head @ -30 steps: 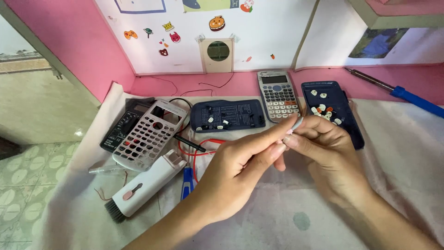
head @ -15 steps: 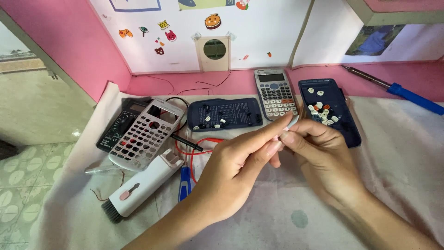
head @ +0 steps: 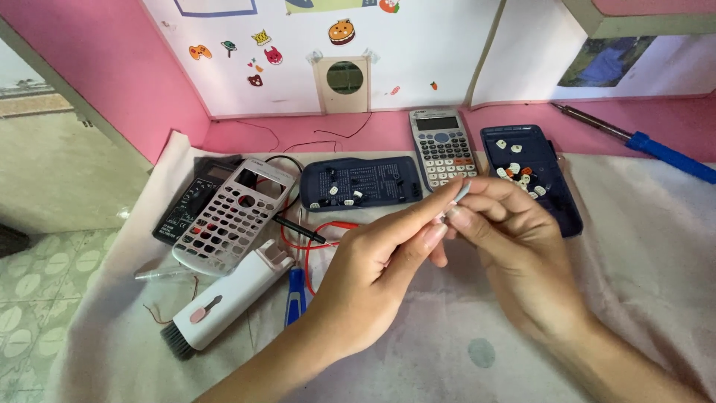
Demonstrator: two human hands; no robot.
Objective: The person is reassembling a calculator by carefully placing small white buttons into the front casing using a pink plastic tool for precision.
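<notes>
Pale cloth point(head: 641, 246) is covering the bench, and both hands are hovering over its middle. The left hand point(head: 373, 276) and the right hand point(head: 514, 246) are meeting tip to tip, their fingers point(head: 440, 213) pressed together and pinching a small grey piece point(head: 462, 192) that is sticking up between them; what kind of piece it is cannot be told.

Just beyond the fingertips a grey calculator point(head: 441, 148) is lying face up, and to the right of it a dark blue tray point(head: 531, 175) is holding loose little white and orange buttons. Left of the fingertips, a dark blue calculator back point(head: 362, 181) is lying flat with a few small keys on it. Farther left, a white calculator front point(head: 233, 216) with empty key holes is resting partly on a black board point(head: 186, 201). Red and black wires point(head: 309, 239) are curling between that front and the left hand. Near the left wrist a white brush tool point(head: 224, 298) with dark bristles is lying at a slant, a blue handle point(head: 295, 295) just beside it. Well off to the right of the fingers, a blue-handled soldering iron point(head: 641, 140) is lying along the pink ledge.
</notes>
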